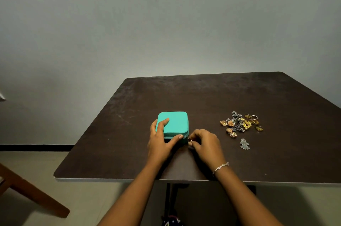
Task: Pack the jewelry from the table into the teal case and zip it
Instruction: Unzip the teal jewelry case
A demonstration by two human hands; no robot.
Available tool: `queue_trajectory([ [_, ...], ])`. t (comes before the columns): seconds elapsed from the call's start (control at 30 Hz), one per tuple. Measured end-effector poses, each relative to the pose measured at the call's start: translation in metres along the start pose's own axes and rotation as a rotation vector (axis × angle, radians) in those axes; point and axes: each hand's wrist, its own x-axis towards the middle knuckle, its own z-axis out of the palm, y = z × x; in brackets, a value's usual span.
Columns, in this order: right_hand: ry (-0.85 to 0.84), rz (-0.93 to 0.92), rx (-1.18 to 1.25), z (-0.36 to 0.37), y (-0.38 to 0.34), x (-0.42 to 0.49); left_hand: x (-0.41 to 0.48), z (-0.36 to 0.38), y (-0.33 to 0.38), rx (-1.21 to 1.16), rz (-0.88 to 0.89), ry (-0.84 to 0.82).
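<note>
The left hand (160, 140) grips the near left corner of the small square teal fabric case (175, 122), with the thumb laid flat on the plain lid and the forefinger stretched along the front wall beside the zip line. The right hand (204, 144), fingers curled, pinches the small gold metal zipper pull (189, 139) at the case's near right corner. A thin silver chain bracelet (220, 167) circles its wrist. The case lies lid down near the middle of the dark brown desk (203, 96). To its right, well apart, lies a loose heap of gold and silver jewelry (239, 124), with one silver pendant-like piece (244, 144) just nearer. Single pieces in the heap are hard to separate, and the other left fingers are hidden.
</note>
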Motion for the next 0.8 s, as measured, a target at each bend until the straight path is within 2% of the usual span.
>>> queue_trajectory([
  [0.17, -0.103, -0.021, 0.064, 0.003, -0.001, -0.004, -0.002, 0.000, 0.000, -0.025, -0.009, -0.022],
  [0.23, -0.108, 0.008, 0.201, -0.005, 0.001, -0.002, -0.003, 0.000, 0.002, -0.015, -0.003, 0.019],
  [0.33, 0.066, 0.084, 0.397, -0.007, 0.006, 0.006, -0.007, -0.001, 0.006, 0.063, 0.040, 0.246],
  [0.4, 0.083, 0.097, 0.481, -0.002, 0.005, 0.014, -0.013, -0.001, 0.008, 0.248, 0.163, 0.443],
  [0.47, 0.050, 0.077, 0.559, 0.006, 0.000, 0.021, -0.019, 0.000, 0.010, 0.422, 0.257, 0.499],
  [0.53, 0.024, 0.052, 0.612, 0.013, -0.003, 0.026, -0.025, 0.003, 0.013, 0.518, 0.298, 0.423],
  [0.63, -0.007, 0.045, 0.641, 0.019, -0.002, 0.026, -0.032, 0.011, 0.020, 0.630, 0.255, 0.225],
  [0.73, -0.008, 0.051, 0.665, 0.018, 0.002, 0.025, -0.034, 0.015, 0.037, 0.684, 0.088, 0.060],
  [0.8, -0.011, 0.037, 0.663, 0.017, 0.002, 0.025, -0.032, 0.019, 0.043, 0.697, 0.006, 0.019],
])
